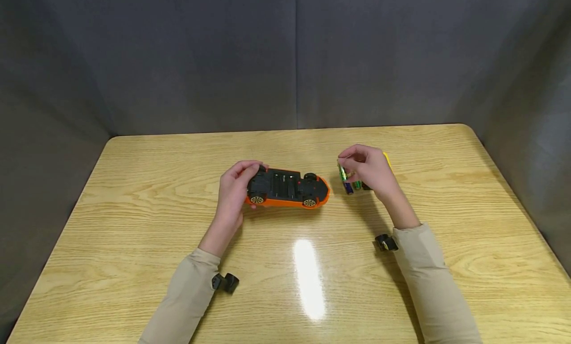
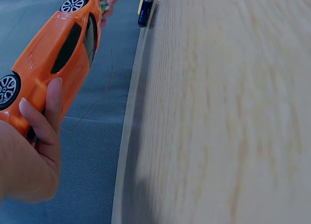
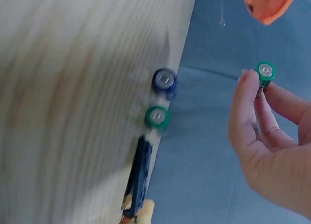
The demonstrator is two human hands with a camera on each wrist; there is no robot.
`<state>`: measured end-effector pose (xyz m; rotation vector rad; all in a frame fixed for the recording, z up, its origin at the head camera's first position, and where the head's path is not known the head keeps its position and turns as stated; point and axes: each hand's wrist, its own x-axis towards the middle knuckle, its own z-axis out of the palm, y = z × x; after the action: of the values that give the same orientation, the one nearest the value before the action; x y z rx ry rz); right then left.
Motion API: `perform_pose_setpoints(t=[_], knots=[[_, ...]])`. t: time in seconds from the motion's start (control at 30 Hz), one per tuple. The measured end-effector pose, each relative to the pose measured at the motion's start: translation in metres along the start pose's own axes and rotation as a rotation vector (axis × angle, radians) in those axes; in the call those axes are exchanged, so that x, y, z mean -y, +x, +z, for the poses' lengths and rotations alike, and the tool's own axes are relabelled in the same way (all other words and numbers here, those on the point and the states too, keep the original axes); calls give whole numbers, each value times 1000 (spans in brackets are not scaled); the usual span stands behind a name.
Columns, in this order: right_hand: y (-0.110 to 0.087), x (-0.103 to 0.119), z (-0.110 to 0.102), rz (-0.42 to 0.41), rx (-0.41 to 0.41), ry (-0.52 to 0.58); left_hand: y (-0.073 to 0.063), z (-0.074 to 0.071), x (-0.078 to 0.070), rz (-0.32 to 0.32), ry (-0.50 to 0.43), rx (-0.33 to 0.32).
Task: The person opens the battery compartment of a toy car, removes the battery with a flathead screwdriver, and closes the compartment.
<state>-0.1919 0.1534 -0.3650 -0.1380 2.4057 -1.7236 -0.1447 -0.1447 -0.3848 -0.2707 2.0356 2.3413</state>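
Observation:
My left hand (image 1: 233,185) grips one end of an orange toy car (image 1: 285,202), held upside down above the table. Its black underside faces up, with an uncovered battery compartment (image 1: 285,184) in the middle. In the left wrist view, the fingers (image 2: 54,102) lie along the car's side. My right hand (image 1: 369,169) pinches a green battery (image 3: 265,71) between thumb and fingertips, right of the car's front. Below that hand, a blue battery (image 3: 164,82) and another green battery (image 3: 157,117) lie side by side on the table.
A flat black piece (image 3: 138,170) lies beside the batteries, with a yellow object (image 1: 386,158) partly hidden behind my right hand. The wooden table (image 1: 156,185) backs onto a dark grey curtain (image 1: 200,61). Small black cameras are strapped to both sleeves.

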Motion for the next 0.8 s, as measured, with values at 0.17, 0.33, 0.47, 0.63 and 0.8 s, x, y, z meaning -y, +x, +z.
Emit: perform_pose_setpoints(t=[0.17, 0.33, 0.47, 0.63, 0.8], knots=[[0, -4, -10, 27, -22, -14, 0, 0, -1, -6, 4, -2], [0, -7, -18, 58, -38, -35, -1, 0, -2, -3, 1, -11], [1, -12, -26, 91, -53, -76, -1, 1, -2, -4, 6, -8], [2, -19, -34, 116, -50, -113, -1, 0, -2, 1, 1, -1], [1, -20, -38, 140, -31, -140, -1, 0, -2, 0, 2, -4]])
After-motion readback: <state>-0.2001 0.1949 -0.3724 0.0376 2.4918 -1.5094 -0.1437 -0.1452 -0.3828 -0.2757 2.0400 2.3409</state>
